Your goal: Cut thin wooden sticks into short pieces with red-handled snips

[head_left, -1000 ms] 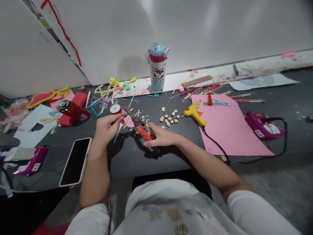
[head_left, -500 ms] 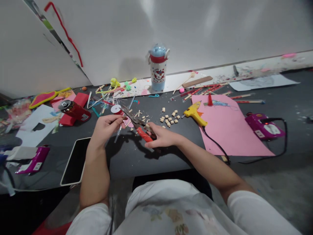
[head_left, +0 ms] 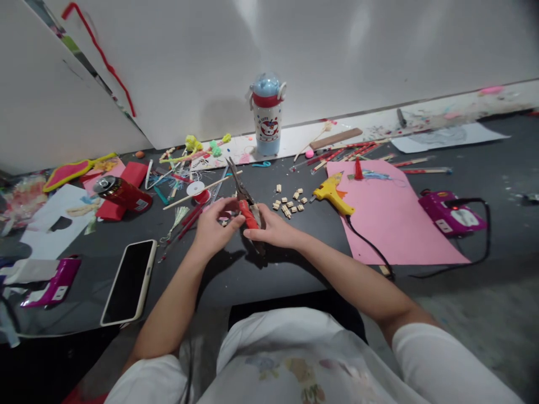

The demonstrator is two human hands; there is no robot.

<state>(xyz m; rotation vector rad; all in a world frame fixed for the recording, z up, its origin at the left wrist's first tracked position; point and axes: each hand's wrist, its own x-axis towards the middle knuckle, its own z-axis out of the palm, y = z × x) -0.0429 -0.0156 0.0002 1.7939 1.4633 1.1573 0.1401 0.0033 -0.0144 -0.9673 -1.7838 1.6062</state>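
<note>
My right hand (head_left: 275, 227) is wrapped round the red handles of a pair of pliers (head_left: 248, 214), with the metal jaws pointing up and away from me. My left hand (head_left: 219, 224) is curled against the other side of the pliers, its thumb and fingertips at the red handle; its palm side is partly hidden. Beyond my left hand, a thin wooden stick (head_left: 181, 201) lies across a white-and-red spool (head_left: 197, 192). To the right of the pliers lie several short bundles of cut wooden sticks (head_left: 287, 210).
A yellow glue gun (head_left: 330, 193) rests partly on pink paper (head_left: 391, 224). A water bottle (head_left: 268, 120) stands at the back. On the left are a tilted red can (head_left: 126, 193), a phone (head_left: 129, 283) and a purple power strip (head_left: 63, 280); another purple power strip (head_left: 452, 213) is at right.
The pliers have moved nearer me and turned more upright. My left hand has left the jaws and come right, to the handles. The stick and spool now show more fully.
</note>
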